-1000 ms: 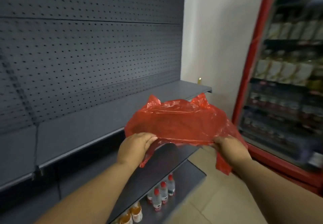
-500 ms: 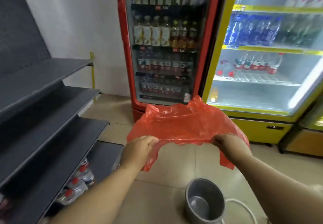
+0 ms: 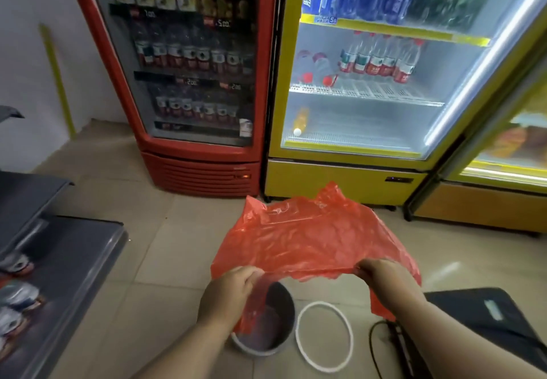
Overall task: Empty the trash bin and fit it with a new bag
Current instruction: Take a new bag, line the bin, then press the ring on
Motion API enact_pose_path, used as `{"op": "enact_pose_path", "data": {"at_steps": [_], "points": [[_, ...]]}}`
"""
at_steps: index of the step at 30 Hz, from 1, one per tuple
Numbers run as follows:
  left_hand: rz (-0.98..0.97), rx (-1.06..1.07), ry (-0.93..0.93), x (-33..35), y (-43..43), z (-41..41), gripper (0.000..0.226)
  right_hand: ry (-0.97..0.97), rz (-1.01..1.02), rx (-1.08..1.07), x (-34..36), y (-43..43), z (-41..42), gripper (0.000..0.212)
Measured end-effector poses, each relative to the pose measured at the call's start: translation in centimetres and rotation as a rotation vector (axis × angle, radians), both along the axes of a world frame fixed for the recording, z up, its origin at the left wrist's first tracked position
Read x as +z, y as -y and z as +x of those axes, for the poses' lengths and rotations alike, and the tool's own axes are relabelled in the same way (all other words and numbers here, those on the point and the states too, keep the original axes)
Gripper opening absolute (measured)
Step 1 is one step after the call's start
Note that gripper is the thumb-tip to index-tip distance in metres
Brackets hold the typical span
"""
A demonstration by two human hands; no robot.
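A thin red plastic bag (image 3: 313,239) is stretched out flat in front of me, above the floor. My left hand (image 3: 228,292) pinches its near edge on the left. My right hand (image 3: 384,278) grips the same edge on the right. Below the bag's left corner a small grey round bin (image 3: 281,322) stands on the tiled floor, looking empty inside, partly hidden by the bag and my left arm. A white ring (image 3: 324,335) lies flat on the floor just right of the bin.
A red drinks fridge (image 3: 189,82) and a yellow fridge (image 3: 355,88) stand ahead against the wall. Grey shelving (image 3: 59,260) with bottles runs along the left. A dark flat object (image 3: 488,316) and a black cable (image 3: 384,346) lie at the lower right.
My view has swung right from the pegboard shelving to the fridges and tilted down. The bin and white ring now sit fully in view under the bag. Both hands keep their hold.
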State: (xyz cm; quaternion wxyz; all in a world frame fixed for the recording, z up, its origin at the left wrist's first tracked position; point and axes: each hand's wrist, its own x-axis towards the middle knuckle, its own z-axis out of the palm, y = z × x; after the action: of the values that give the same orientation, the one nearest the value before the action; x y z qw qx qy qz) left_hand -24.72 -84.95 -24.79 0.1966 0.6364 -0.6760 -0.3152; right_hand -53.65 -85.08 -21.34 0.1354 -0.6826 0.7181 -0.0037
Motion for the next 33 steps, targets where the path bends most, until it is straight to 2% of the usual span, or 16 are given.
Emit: {"op": "enact_pose_path", "data": {"at_steps": [6,14,19,21,25,29,33], "points": [[0.154,0.047,-0.062,-7.6,0.5,-4.8,0.035,-0.041,0.035,0.022,-7.6,1.1,-4.9,0.028],[0.262,0.277,-0.17,-18.1,0.2,-5.8,0.028,-0.002,-0.164,0.051,-18.1,2.6,-3.2,0.011],[0.303,0.319,-0.214,-24.5,0.4,-5.1,0.026,-0.024,-0.238,0.066,-23.0,2.7,-0.8,0.014],[0.321,0.346,-0.242,-26.7,0.4,-4.4,0.026,0.004,-0.243,0.081,-24.9,2.7,0.3,0.021],[0.272,0.382,-0.201,-30.1,0.9,-2.4,0.028,0.037,-0.288,0.128,-28.5,2.9,2.9,0.037],[0.154,0.406,-0.121,-32.3,1.7,-0.2,0.031,0.066,-0.304,0.186,-31.5,3.3,4.9,0.061],[0.092,0.391,-0.109,-34.6,2.9,1.3,0.032,-0.026,-0.317,0.162,-33.2,4.6,4.2,0.037]]}}
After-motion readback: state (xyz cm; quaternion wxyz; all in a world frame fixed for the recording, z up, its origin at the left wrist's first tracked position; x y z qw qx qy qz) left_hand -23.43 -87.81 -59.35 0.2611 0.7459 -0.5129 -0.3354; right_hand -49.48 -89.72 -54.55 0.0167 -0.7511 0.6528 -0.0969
